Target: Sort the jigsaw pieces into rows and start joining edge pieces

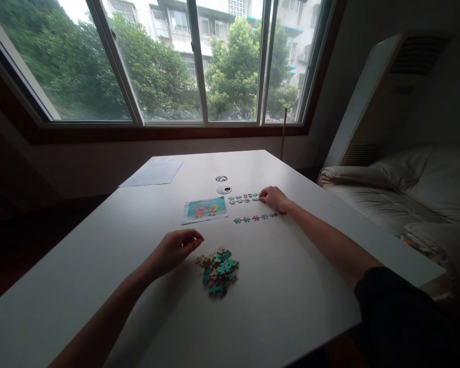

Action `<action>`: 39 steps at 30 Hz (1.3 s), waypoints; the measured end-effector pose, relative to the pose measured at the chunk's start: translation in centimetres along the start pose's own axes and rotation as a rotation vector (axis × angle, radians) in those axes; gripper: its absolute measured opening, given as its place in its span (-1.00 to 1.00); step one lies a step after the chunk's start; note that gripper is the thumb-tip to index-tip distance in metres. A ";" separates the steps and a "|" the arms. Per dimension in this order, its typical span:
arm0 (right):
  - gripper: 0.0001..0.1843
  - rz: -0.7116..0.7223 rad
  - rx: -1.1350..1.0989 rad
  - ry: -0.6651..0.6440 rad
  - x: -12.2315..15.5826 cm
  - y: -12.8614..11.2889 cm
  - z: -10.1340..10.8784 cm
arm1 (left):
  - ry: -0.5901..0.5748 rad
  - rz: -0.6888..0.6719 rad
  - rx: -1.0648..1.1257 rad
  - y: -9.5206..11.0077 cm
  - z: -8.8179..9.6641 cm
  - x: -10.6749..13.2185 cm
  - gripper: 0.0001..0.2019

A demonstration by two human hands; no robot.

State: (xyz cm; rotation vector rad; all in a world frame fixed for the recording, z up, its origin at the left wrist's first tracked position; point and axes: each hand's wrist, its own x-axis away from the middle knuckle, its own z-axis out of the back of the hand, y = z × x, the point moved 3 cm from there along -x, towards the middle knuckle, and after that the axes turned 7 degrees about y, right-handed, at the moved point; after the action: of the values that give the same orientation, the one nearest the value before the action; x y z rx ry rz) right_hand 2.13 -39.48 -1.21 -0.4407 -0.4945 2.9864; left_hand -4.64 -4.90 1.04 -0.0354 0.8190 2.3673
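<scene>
My right hand point(275, 198) reaches over the far part of the table. Its fingertips are closed on a puzzle piece at the right end of two short rows of puzzle pieces point(243, 200). A third row of puzzle pieces point(256, 218) lies nearer to me, its right end partly under my wrist. My left hand point(176, 249) hovers beside a heap of loose puzzle pieces point(219, 271), mostly teal and beige. Its fingers are loosely curved, with nothing visible between them and the thumb. Left of the rows lies a picture sheet point(206, 209) with cartoon figures.
Two small round items point(224, 189) lie beyond the picture sheet on the white table point(291, 317). Sheets of paper point(153, 171) are at the far left corner. A pale sofa point(398, 189) stands to the right, and a window spans the wall ahead.
</scene>
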 end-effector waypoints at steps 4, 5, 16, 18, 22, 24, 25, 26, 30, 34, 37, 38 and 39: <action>-0.85 0.003 0.013 0.029 0.6 -0.8 0.8 | -0.025 -0.020 -0.006 -0.1 0.4 0.1 -0.73; -0.84 0.012 0.013 0.043 0.9 -1.2 1.0 | -0.057 -0.027 -0.005 -0.1 0.5 0.2 -0.73; -0.88 0.327 -0.128 0.140 8.8 -8.0 2.7 | -0.321 -0.080 -0.047 1.1 0.4 1.0 -0.71; -0.89 0.364 -0.174 0.137 10.5 -8.7 2.5 | -0.326 -0.111 -0.048 1.4 0.2 1.1 -0.73; -0.90 0.383 -0.239 0.129 12.8 -9.4 1.9 | -0.312 -0.144 -0.038 1.2 -0.1 1.2 -0.77; -0.90 0.374 -0.290 0.125 13.3 -9.6 1.7 | -0.306 -0.139 -0.041 1.1 -0.3 1.2 -0.78; -0.90 0.368 -0.315 0.121 13.4 -9.7 1.7 | -0.303 -0.138 -0.042 1.1 -0.4 1.2 -0.78; -0.89 0.362 -0.336 0.117 13.5 -9.8 1.6 | -0.297 -0.140 -0.040 1.1 -0.4 1.2 -0.79; -0.88 0.358 -0.376 0.100 14.0 -10.2 1.2 | -0.271 -0.168 -0.046 1.2 -0.6 1.1 -0.79; -0.88 0.368 -0.386 0.085 14.5 -10.5 0.8 | -0.216 -0.202 -0.080 1.0 -0.6 1.1 -0.85; -0.88 0.375 -0.388 0.082 14.7 -10.6 0.8 | -0.175 -0.201 -0.062 0.6 -0.7 1.0 -0.88; -0.88 0.376 -0.388 0.083 14.8 -10.6 0.8 | -0.166 -0.196 -0.053 0.5 -0.7 0.9 -0.88; -0.88 0.378 -0.389 0.085 14.8 -10.6 0.8 | -0.160 -0.190 -0.044 0.4 -0.7 0.9 -0.89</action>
State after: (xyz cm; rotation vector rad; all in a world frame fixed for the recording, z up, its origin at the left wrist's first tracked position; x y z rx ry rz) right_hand -11.90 -27.85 -0.99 -0.7649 -1.1057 3.1978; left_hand -5.71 -5.05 0.50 0.0550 0.6567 2.1776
